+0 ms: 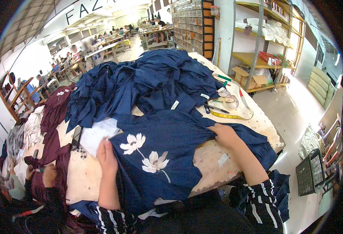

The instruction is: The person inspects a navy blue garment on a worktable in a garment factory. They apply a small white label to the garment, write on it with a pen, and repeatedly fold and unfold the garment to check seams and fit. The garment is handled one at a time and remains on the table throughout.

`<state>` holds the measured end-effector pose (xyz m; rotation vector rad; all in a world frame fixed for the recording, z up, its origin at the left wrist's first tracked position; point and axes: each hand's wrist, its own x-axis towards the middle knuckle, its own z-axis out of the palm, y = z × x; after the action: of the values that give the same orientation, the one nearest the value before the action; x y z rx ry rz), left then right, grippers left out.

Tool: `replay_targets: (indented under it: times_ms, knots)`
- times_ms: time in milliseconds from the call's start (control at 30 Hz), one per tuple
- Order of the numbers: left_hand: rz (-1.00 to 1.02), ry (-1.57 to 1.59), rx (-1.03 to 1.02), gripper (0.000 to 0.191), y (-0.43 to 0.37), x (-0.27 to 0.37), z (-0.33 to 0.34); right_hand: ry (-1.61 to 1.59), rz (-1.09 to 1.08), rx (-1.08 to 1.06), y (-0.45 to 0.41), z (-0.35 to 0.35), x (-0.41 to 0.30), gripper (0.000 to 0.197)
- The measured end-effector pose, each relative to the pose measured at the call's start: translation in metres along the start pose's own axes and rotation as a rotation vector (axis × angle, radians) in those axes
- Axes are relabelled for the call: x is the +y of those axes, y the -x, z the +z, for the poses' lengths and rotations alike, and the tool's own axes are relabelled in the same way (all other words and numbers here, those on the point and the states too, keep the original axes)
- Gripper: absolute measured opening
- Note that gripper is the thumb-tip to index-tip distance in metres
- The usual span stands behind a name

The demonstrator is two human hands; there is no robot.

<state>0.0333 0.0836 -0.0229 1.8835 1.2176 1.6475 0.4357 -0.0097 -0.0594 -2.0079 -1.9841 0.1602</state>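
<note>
A navy blue garment point(159, 140) with two white printed flowers lies spread before me, hanging over the table's near edge. My left hand point(107, 153) pinches its left edge beside a sheet of paper point(96, 136) that bears writing. At the right, my right hand point(224, 135) grips a fold of the same navy cloth, pulling creases into it. Behind it rises a large heap of navy garments point(165, 70) with white labels. A yellow tape measure point(227, 116), a pen point(218, 109) and a roll of clear tape point(230, 102) lie right of the heap.
A phone-like dark object point(76, 137) lies left of the paper. Maroon garments point(51, 117) cover the table's left part, where a co-worker's hands point(49, 175) handle maroon cloth. A black plastic crate point(310, 172) stands on the floor at right. Metal shelving point(260, 44) stands behind.
</note>
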Motion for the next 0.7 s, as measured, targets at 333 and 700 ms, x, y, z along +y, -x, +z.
replay_targets:
  times_ms: [333, 700]
  knots:
    - [0.114, -0.3, -0.561, 0.035, -0.018, 0.035, 0.015, 0.18, 0.209, 0.315, -0.023, -0.001, 0.01, 0.033]
    - [0.488, -0.897, -0.165, 0.03, -0.075, -0.003, -0.014, 0.19, 0.185, 0.346, -0.022, 0.026, 0.015, 0.02]
